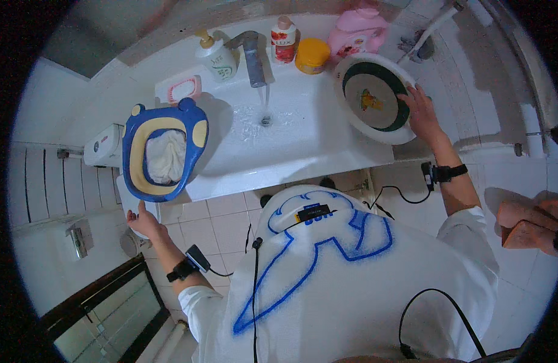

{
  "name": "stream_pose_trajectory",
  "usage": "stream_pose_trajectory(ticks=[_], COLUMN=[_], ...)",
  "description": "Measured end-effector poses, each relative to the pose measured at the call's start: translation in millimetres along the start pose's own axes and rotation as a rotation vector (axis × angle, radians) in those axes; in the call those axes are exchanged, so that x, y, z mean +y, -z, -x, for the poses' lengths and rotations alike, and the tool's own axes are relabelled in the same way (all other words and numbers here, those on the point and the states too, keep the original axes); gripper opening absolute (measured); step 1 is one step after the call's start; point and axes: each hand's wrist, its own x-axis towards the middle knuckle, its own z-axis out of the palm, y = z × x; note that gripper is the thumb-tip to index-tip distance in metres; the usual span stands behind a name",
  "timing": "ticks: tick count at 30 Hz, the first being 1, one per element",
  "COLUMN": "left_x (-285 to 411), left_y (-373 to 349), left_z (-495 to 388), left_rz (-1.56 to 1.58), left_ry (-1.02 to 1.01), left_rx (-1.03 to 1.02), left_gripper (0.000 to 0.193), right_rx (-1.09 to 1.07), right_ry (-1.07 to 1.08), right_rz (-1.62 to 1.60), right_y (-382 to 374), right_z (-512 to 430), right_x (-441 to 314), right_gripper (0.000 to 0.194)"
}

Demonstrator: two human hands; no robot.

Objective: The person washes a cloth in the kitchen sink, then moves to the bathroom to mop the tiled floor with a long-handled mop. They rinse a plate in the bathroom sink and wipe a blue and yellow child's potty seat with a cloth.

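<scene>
My right hand (pixel 422 113) grips the right rim of a round white basin (pixel 382 137) with a dark green inner wall, its fingers hooked inside. A small yellow-and-green design or object (pixel 370 102) shows on the basin floor; which one I cannot tell. My left hand (pixel 145 222), fingers apart, is just below the near edge of a blue-and-cream animal-shaped basin (pixel 138 159). One fingertip is at that edge, though contact is unclear. White cloth (pixel 168 156) lies inside this basin. Between the basins, water runs from a grey faucet (pixel 251 59) into a white sink (pixel 301 145).
Along the sink's back stand a pump bottle (pixel 217 61), a Lux bottle (pixel 283 41), a yellow-lidded jar (pixel 312 56) and a pink jug (pixel 358 34). A pink-edged soap dish (pixel 184 89) is behind the blue basin. Cables hang from both wrist devices.
</scene>
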Motion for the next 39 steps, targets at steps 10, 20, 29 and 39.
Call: stream_pose_trajectory(ticks=[10,20,29,39], left_x=[-61,-54,-27,36], left_y=[-28,-33,-36,-13], left_z=[-36,-38,6,51], left_rz=[0.398,0.325,0.502,0.486], left_ry=[0.581,0.534,0.596,0.632], left_rx=[-0.554,-0.555,-0.405,-0.445], left_gripper=[0.030,0.020,0.003,0.030], right_rx=[-0.235,-0.395,-0.523,-1.000], right_ry=[-0.077,-0.085,0.053,-0.041], right_rz=[-0.889,-1.150,-1.281,-1.334], right_y=[13,26,46,106], right_z=[-106,-154,-215,-242], right_x=[-125,-200,-235,-297], right_gripper=[0.032,0.029,0.028,0.044])
